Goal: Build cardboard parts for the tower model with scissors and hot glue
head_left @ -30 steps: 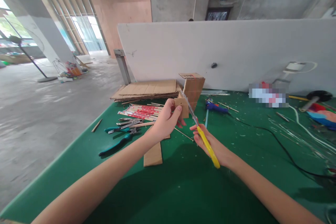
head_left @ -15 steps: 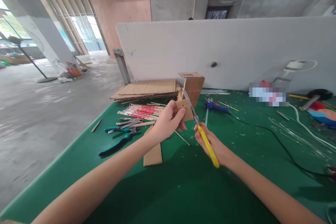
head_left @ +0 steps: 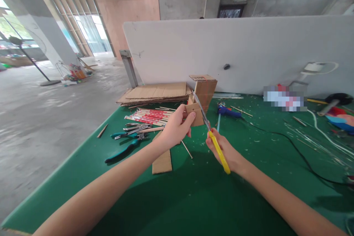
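Pliers [head_left: 124, 152] lie left on the table [head_left: 188, 202]. Above it, the left hand [head_left: 177, 127] pinches the small cardboard piece [head_left: 198, 118] by its left side, apparently leaving the right edge free for scissors [head_left: 219, 153] gripped in the right hand [head_left: 229, 153].

Scissors [head_left: 220, 152] right of cardboard piece [head_left: 198, 119]; pliers [head_left: 123, 152] left, on table [head_left: 199, 199].

Left hand [head_left: 178, 127] grips a small cardboard piece [head_left: 197, 117]; right hand [head_left: 229, 152] holds yellow-handled scissors [head_left: 220, 153], blades [head_left: 200, 106] at the piece's three-o'clock edge. From that piece: teal-handled pliers [head_left: 124, 152] at eight o'clock, blue glue gun [head_left: 229, 112] at three, stacked cardboard [head_left: 157, 91] at ten.
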Available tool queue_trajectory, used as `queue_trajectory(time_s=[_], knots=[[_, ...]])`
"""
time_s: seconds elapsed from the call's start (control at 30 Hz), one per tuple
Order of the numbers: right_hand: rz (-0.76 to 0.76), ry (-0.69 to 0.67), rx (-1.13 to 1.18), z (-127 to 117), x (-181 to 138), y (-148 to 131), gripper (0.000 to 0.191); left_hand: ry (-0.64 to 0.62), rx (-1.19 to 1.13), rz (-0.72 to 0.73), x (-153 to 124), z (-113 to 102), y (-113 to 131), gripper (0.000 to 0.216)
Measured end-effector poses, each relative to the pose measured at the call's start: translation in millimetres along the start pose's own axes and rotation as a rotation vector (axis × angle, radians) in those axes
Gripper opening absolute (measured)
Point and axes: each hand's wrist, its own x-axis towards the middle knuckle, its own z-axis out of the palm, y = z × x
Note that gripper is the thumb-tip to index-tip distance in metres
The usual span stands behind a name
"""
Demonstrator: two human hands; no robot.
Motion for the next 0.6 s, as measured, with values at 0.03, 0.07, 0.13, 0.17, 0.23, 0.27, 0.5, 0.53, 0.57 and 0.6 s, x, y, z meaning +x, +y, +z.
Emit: queue_trajectory(time_s=[0.03, 0.07, 0.13, 0.17, 0.23, 0.27, 0.5, 0.53, 0.57, 0.6], knots=[[-0.001, -0.003, 0.013, 0.5, -0.1, 1.0, 0.036, 0.003, -0.001, -0.002, 0.1, 0.0, -0.2, 0.028], [-0.004, -0.002, 0.02, 1.0, 0.1, 2.0, 0.036, 0.005, -0.001, -0.005, 0.2, -0.2, -0.3, 0.028], [-0.01, 0.001, 0.024, 1.9, 1.0, 4.1, 0.036, 0.008, 0.008, -0.011, 0.4, -1.4, 0.5, 0.027], [-0.012, 0.002, 0.023, 2.3, 1.6, 5.2, 0.036, 0.007, 0.013, -0.014, 0.5, -2.4, 1.4, 0.027], [-0.018, 0.007, 0.013, 2.8, 2.6, 7.4, 0.037, -0.004, 0.03, -0.017, 0.6, -4.8, 4.3, 0.026], [-0.024, 0.009, 0.009, 2.7, 2.7, 8.6, 0.037, -0.009, 0.043, -0.016, 0.5, -5.9, 6.0, 0.026], [-0.032, -0.1, 0.053, -7.1, -7.0, 7.3, 0.037, -0.021, 0.067, -0.004, -1.8, -6.8, 13.1, 0.024], [-0.026, -0.118, 0.059, -8.9, -8.3, 6.0, 0.038, -0.017, 0.078, 0.009, -1.7, -7.0, 13.2, 0.024], [-0.02, -0.128, 0.066, -10.5, -9.3, 5.0, 0.039, -0.011, 0.099, 0.031, -1.4, -7.7, 13.3, 0.024], [-0.015, -0.132, 0.069, -11.7, -9.9, 4.4, 0.039, -0.006, 0.127, 0.056, -0.9, -9.0, 13.5, 0.024]])
